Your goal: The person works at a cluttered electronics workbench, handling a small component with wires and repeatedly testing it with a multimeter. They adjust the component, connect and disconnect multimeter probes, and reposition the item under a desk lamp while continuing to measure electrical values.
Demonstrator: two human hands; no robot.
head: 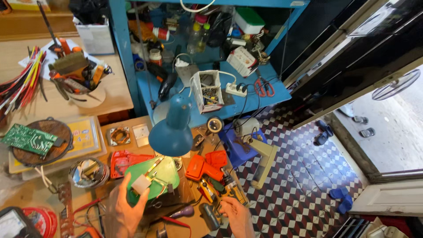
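Where the bench edge sits nearest: one left hand (pixel 128 211), fingers pinched on one small white block (pixel 141 184) over one green tray (pixel 169 174); one right hand (pixel 235 213), loosely curled, grip unclear, beside one orange soldering gun (pixel 200 167). Beyond: one teal lamp (pixel 172 130), one green circuit board (pixel 28 139), one blue shelf (pixel 264 99).

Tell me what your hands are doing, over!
Left hand shut on small white block over green lid. Right hand pinching something thin, can't tell what. Blue desk lamp hangs just above. Over.
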